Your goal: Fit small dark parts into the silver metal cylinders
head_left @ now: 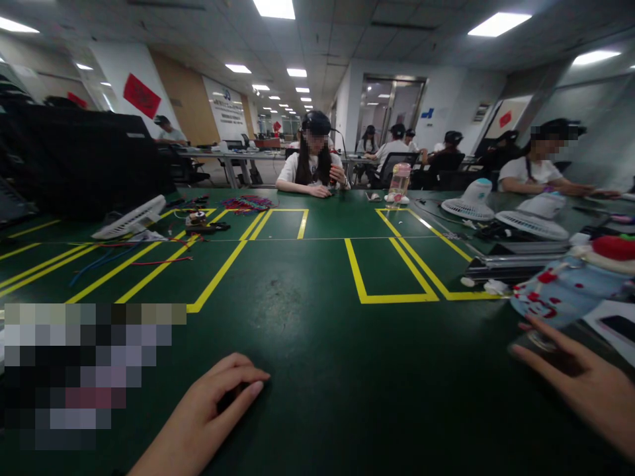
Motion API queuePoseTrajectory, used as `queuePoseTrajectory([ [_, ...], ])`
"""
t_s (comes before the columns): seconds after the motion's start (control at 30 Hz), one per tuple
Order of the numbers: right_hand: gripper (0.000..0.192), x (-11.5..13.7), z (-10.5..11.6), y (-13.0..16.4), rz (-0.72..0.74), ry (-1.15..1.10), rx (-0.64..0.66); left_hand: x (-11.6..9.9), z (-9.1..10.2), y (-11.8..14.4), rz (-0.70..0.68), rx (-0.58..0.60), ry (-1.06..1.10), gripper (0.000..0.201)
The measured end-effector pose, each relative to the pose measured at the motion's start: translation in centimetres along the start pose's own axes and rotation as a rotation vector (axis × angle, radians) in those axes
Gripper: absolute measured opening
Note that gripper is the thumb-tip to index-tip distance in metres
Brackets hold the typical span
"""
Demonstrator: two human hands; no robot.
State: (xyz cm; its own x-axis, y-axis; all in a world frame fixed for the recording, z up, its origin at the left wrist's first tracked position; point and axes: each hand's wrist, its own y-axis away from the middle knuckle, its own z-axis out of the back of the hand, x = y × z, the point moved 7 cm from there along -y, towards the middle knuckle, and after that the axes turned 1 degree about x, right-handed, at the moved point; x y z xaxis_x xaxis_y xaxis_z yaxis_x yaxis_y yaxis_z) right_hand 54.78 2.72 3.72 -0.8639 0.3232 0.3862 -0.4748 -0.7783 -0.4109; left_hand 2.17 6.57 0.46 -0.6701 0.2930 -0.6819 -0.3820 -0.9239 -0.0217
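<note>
My left hand is low over the green table, fingers curled and the thumb tip close to the index fingertip. I see nothing between them. At the right, my right hand has its index finger and thumb stretched out and apart, over a dark glossy object whose kind I cannot make out. Part of that object is hidden under the hand. Just beyond the fingers lies a light-blue patterned thing with a red top.
White fans and dark metal profiles lie at the right. Another white fan, loose wires and a small motor-like part lie left. A pink-lidded bottle stands at the back. Opposite sits a person.
</note>
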Motion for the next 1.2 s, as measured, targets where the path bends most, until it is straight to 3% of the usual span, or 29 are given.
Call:
queuePoseTrajectory([
  [0.03,0.056,-0.1,-0.3,0.3,-0.061,-0.002,0.023,0.1,0.1,0.0,0.004,-0.006,-0.001,0.021],
  [0.1,0.067,-0.6,-1.6,0.9,-0.213,-0.04,0.186,0.3,0.2,0.1,0.01,-0.018,-0.002,0.02],
  [0.2,0.076,-0.9,-2.1,0.8,-0.246,-0.071,0.305,0.2,0.3,0.1,0.014,-0.013,-0.009,0.019],
  [0.33,0.073,-1.4,-1.7,0.7,-0.209,-0.099,0.253,0.2,0.0,0.2,-0.006,0.014,-0.039,0.02],
  [0.4,0.068,-0.5,-1.5,1.4,-0.171,-0.151,0.179,0.2,-0.3,0.4,-0.029,0.019,-0.056,0.021],
  [0.5,0.057,4.4,-1.9,3.5,0.041,-0.303,0.144,-0.9,-0.9,0.7,-0.086,0.008,-0.072,0.022],
  [0.63,0.045,15.2,-4.7,8.9,0.42,-0.503,0.509,-5.0,-2.3,0.1,-0.201,0.024,-0.067,0.023],
  [0.7,0.041,19.8,-5.7,11.6,0.537,-0.589,0.681,-7.4,-3.1,-0.7,-0.238,0.034,-0.026,0.021],
  [0.77,0.04,22.9,-6.3,13.3,0.6,-0.683,0.775,-9.2,-3.7,-1.7,-0.226,0.021,0.049,0.019],
  [0.9,0.043,24.2,-7.2,13.6,0.537,-0.81,0.809,-10.4,-4.8,-2.9,-0.202,-0.007,0.161,0.015],
  [1.2,0.037,23.7,-8.8,13.1,0.397,-0.859,0.92,-9.4,-5.6,-3.9,-0.186,-0.016,0.269,0.019],
])
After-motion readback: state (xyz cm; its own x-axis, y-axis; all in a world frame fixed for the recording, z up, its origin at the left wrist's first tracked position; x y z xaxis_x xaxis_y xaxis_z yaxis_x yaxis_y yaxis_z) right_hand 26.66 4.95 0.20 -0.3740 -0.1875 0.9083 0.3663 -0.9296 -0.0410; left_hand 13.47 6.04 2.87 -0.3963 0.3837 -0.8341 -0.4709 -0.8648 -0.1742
